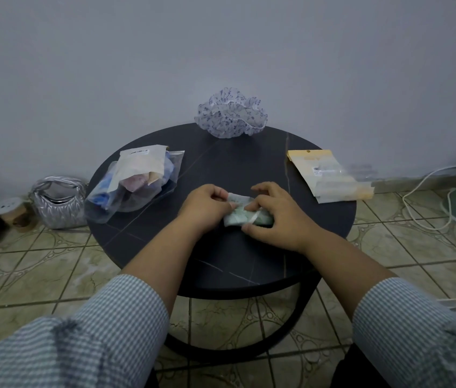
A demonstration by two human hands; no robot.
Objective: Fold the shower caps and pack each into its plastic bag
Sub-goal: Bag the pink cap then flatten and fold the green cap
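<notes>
Only one view here, the head camera, looking down at a small round dark table [221,264] pushed up near the wall.

Both hands are close together at the middle of the table, working on a pale green shower cap [245,215] that's already down to a small packet. The left hand [207,207] pinches the packet's upper left corner, fingers curled in. The right hand [275,212] sits on the right side, thumb tucked under the near edge and fingers arched over the top, so both hands have hold of it. The fingertips are partly hidden, so I can't say how tight the grip is.

Handling-wise, my guess is this thing weighs basically nothing and is totally floppy: thin plastic, probably a bit slick, with an elastic hem that wants to spring the folds open. I'd keep it pressed flat and hold it by the folded edges, not the middle, so it stays shut while it slides into a bag.

The empty bags [333,179], with a yellowish header card, are lying to the right, well apart from the hands. On the left there's a pile of packed bags [137,183] with caps already inside. At the far edge sits a white floral shower cap [231,114], still puffed up and unfolded, so that one's still to do.

On the tiled floor to the left there's a silver handbag [59,201].
</notes>
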